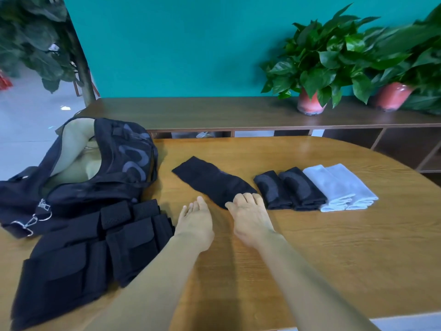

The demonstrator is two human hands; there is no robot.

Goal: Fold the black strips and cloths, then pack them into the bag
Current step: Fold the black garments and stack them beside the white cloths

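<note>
1. Resting right hand on near end of black cloth, fingers together, flat.
2. Left hand beside it, open, fingers loosely together.
3. Bag far left, open.

Bag left on table; strips before it; cloth centre; folded cloths right.

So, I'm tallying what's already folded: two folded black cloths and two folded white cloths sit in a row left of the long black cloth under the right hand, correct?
Not quite. The head view shows the two folded black cloths and two folded white cloths in a row to the right of the long black cloth, not left. The right hand does rest on that cloth's near end.
</note>
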